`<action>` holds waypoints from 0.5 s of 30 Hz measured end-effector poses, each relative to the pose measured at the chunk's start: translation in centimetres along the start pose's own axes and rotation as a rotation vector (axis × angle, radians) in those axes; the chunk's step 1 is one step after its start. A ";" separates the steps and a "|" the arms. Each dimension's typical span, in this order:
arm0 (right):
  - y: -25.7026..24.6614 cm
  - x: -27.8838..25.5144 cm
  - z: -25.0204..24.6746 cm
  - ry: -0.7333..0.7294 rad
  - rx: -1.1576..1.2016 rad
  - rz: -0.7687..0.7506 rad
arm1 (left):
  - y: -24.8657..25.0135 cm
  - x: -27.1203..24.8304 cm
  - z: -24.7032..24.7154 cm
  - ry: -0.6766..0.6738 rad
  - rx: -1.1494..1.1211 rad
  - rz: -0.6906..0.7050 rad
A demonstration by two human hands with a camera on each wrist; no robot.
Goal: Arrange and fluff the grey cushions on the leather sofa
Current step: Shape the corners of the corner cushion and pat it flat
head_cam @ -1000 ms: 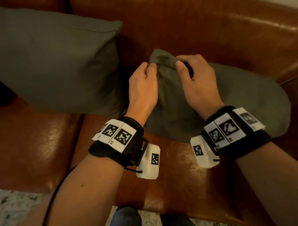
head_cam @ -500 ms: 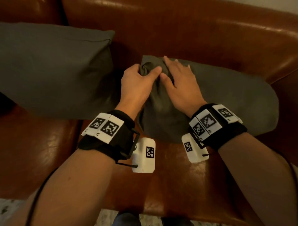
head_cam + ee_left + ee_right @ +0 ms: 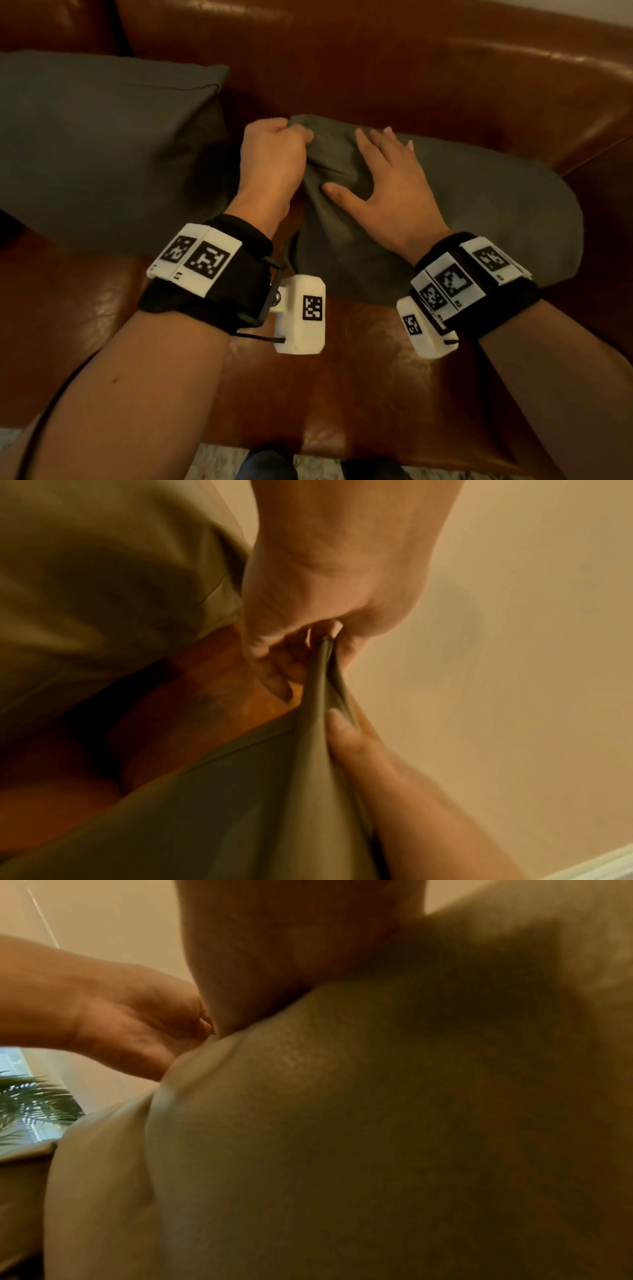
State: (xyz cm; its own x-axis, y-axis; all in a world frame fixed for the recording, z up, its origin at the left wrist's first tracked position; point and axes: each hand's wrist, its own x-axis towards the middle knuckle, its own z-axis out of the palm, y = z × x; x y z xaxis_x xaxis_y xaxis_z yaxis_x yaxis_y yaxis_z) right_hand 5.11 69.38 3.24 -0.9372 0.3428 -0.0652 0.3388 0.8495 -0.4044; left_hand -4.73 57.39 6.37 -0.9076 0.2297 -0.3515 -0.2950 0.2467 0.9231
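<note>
You are working on the right-hand grey cushion [image 3: 479, 205], which is lying slumped on the leather sofa's seat [image 3: 342, 359] with its far edge against the backrest [image 3: 376, 68], not yet standing up. Your left hand [image 3: 270, 161] is gripping the cushion's near-left corner, fingers curled tight; in the left wrist view a bunched fold of the cover [image 3: 322, 674] is running up into that pinch. Your right hand [image 3: 387, 185] is lying flat on the cushion just beside the left one, fingers spread and pressing into the fabric, holding nothing. The right wrist view is showing little but blurred grey cloth close up.

The other grey cushion [image 3: 102, 147] is already leaning upright against the backrest to your left and is looking plump and square, so that one seems finished. The cushion under your hands still looks flat and creased at the gripped corner. By my reading you are roughly midway: this cushion is still needing its filling shaken out, its corners squared, and a lift upright against the backrest beside its partner.
</note>
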 end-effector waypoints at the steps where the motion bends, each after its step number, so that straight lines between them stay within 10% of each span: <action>1: 0.1 0.0 -0.1 -0.002 -0.004 0.003 | 0.2 -0.1 0.1 -0.023 0.006 -0.013; 15: -0.2 -0.6 0.0 -0.020 0.065 -0.002 | 0.8 -0.8 -1.8 -0.085 0.118 0.013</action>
State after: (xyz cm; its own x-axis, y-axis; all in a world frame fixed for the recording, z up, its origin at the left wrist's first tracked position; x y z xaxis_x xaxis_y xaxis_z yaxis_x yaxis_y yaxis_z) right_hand 5.62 69.05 3.36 -0.9394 0.3327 -0.0823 0.3317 0.8219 -0.4631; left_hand -4.74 55.74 7.64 -0.8808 0.3115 -0.3565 -0.2419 0.3512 0.9045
